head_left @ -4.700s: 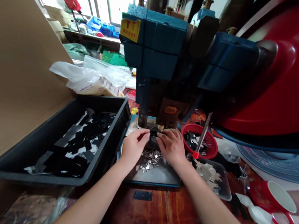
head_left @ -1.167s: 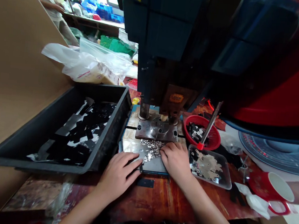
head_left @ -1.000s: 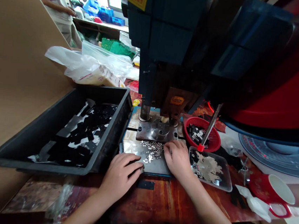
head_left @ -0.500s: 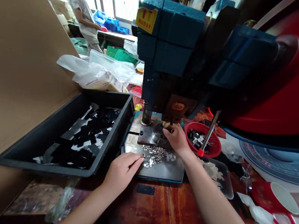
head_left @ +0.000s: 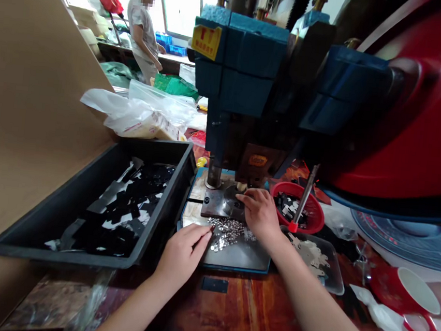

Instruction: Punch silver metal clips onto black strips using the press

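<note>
A blue press [head_left: 238, 58] stands over a metal base plate [head_left: 231, 257]. On that plate lies a pile of small shiny metal pieces [head_left: 227, 231]. My left hand [head_left: 187, 243] is at the pile's left edge, thumb and forefinger pinched together; what is between them is too small to name. My right hand [head_left: 259, 208] is over the right part of the dark die block [head_left: 215, 201], below the press head, with its fingers bent and the fingertips near the round disc. Whether it holds a small piece cannot be made out.
A black tray [head_left: 138, 251] of black and white scraps is at the left, beside cardboard [head_left: 36, 90]. To the right are a red bowl [head_left: 319, 216], a clear tray [head_left: 336, 281], a red mug [head_left: 392, 286] and a large red wheel [head_left: 423, 128]. A person [head_left: 144, 28] stands behind.
My right hand has drawn back slightly from under the press head, and its fingers have loosened. My left hand stays by the pile. The view has shifted a little, and the person behind appears further right.
</note>
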The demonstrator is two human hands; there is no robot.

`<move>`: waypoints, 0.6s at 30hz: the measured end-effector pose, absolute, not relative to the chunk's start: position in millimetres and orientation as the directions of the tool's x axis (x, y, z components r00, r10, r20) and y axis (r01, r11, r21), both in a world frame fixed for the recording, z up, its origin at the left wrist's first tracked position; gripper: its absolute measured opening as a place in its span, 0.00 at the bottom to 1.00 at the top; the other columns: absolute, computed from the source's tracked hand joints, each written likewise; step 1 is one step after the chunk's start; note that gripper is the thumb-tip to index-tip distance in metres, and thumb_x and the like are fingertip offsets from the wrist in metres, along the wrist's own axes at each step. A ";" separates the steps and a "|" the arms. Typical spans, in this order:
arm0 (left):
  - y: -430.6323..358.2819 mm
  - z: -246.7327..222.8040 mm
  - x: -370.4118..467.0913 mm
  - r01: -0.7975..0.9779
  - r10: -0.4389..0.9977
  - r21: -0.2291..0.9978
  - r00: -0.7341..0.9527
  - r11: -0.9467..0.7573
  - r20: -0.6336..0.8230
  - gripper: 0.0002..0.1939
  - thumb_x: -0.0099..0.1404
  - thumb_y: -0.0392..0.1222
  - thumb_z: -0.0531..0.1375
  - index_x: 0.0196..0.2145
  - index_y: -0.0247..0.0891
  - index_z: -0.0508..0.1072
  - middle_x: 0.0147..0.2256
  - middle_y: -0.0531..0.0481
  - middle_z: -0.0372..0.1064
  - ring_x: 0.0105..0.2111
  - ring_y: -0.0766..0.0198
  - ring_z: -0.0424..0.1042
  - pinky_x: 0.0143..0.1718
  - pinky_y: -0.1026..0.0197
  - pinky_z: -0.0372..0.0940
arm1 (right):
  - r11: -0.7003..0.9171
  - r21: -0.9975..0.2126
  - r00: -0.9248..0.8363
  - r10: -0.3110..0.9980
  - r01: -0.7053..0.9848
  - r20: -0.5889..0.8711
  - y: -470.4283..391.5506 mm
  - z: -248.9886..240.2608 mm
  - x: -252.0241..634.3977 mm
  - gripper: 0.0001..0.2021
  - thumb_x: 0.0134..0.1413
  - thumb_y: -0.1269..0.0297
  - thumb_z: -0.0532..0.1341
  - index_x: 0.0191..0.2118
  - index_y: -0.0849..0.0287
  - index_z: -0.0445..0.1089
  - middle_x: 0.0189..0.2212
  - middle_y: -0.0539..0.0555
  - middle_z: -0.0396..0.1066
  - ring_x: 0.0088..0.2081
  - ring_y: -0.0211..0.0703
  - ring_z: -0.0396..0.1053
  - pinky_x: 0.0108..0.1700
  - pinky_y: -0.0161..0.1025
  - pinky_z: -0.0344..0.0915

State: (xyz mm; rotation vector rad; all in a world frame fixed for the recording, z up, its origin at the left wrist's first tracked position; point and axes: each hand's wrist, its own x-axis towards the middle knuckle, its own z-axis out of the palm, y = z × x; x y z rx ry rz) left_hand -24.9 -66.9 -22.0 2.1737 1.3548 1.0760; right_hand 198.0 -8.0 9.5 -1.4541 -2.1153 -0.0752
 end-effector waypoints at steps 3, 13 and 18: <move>-65.8 -23.0 -27.5 0.640 0.867 0.597 0.259 -0.485 0.427 0.13 0.66 0.39 0.53 0.45 0.39 0.73 0.38 0.46 0.74 0.39 0.59 0.72 0.42 0.57 0.67 | 0.411 -0.284 -0.244 0.844 0.866 0.478 -9.2 7.3 197.7 0.17 0.57 0.74 0.53 0.46 0.52 0.73 0.43 0.56 0.69 0.45 0.48 0.62 0.48 0.46 0.61; -82.1 -28.8 -43.0 0.681 0.847 0.512 0.351 -0.524 0.400 0.11 0.66 0.40 0.54 0.42 0.40 0.73 0.35 0.47 0.73 0.37 0.59 0.71 0.39 0.56 0.67 | 0.383 -0.541 -0.069 0.857 0.749 0.511 -42.7 15.1 197.6 0.12 0.59 0.70 0.52 0.43 0.57 0.72 0.39 0.56 0.72 0.44 0.45 0.66 0.48 0.44 0.63; -79.5 -37.0 -44.3 0.731 0.823 0.411 0.370 -0.544 0.432 0.12 0.65 0.41 0.55 0.44 0.41 0.73 0.35 0.46 0.71 0.35 0.57 0.70 0.37 0.55 0.67 | 0.458 -0.535 -0.426 0.884 0.710 0.191 -121.3 6.5 188.8 0.08 0.59 0.65 0.55 0.35 0.54 0.72 0.30 0.49 0.72 0.34 0.39 0.68 0.38 0.35 0.63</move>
